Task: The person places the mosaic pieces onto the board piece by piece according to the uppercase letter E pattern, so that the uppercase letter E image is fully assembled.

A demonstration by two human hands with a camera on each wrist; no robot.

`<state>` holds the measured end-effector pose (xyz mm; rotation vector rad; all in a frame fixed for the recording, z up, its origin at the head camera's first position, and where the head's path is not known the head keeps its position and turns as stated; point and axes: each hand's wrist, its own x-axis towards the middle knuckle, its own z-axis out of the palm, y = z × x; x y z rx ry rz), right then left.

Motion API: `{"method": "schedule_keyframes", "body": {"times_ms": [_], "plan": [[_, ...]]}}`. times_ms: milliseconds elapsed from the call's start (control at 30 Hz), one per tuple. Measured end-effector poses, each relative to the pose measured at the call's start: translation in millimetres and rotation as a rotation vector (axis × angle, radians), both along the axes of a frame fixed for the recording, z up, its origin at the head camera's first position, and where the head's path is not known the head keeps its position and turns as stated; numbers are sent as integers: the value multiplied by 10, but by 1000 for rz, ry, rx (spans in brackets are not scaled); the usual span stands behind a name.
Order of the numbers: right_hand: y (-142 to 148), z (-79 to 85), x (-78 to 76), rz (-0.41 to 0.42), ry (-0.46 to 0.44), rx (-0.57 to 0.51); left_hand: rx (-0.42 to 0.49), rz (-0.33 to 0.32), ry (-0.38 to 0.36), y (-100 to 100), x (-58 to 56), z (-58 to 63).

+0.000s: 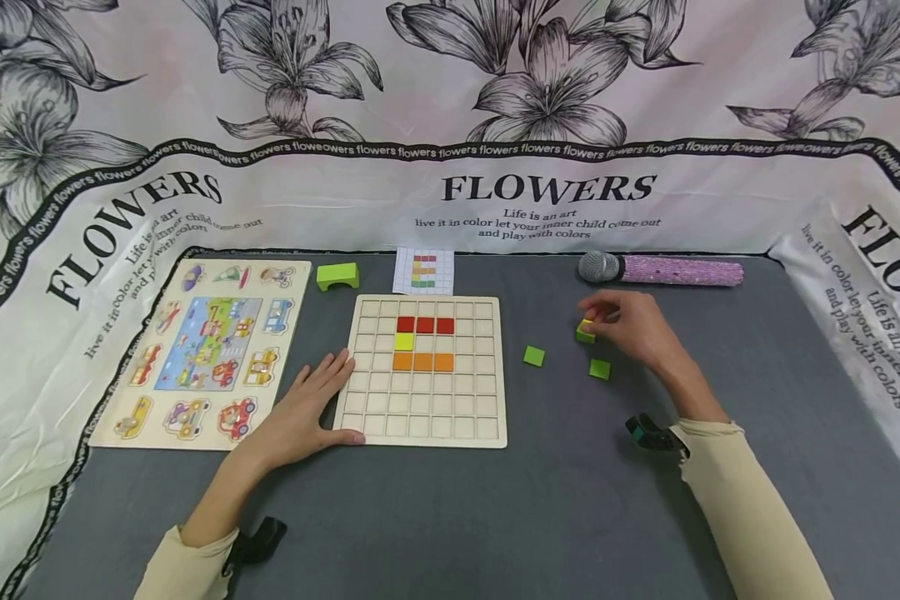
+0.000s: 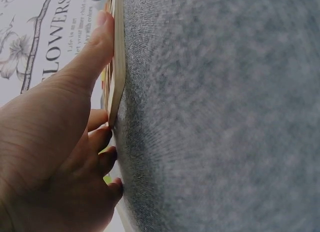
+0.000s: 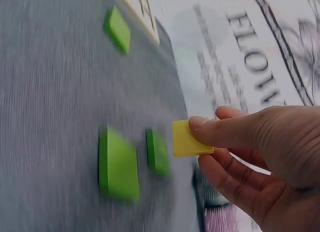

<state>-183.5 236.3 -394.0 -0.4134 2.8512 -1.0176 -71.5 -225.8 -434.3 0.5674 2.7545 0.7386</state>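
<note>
My right hand (image 1: 630,327) pinches a yellow square tile (image 3: 185,138) between thumb and fingers, raised off the table. Beneath and around it lie three green square tiles, one (image 1: 600,369) nearer me and one (image 1: 534,356) toward the board; the third (image 1: 584,337) is partly hidden by the hand. A wooden grid board (image 1: 420,427) carries a row of three red tiles (image 1: 425,326), a single yellow tile (image 1: 404,342) and a row of three orange tiles (image 1: 423,362). With fingers spread, my left hand (image 1: 300,421) touches the board's left edge, its thumb at the near corner.
To the left lies a wooden vehicle puzzle (image 1: 285,287), with a green arch block (image 1: 337,276) beside its far corner. Behind the board is a paper pattern card (image 1: 423,271). A microphone (image 1: 675,271) with a pink sparkly handle lies at the back right.
</note>
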Motion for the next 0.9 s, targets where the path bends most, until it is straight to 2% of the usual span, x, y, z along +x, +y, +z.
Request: {"method": "schedule_keyframes", "body": {"times_ms": [167,467,667,900], "plan": [[-368,0,32,87,24,-43,-1,1,-3,5,-7,-7],[-1082,-14,100,266,3,-102,6,-9,16,-12,-9,-34],[-1491,-89,167,394,-28,-133,6,-9,4,-17,-7,-36],[-1891,-203,233,455,-111,-261,6,-8,14,-12,-15,-30]]}}
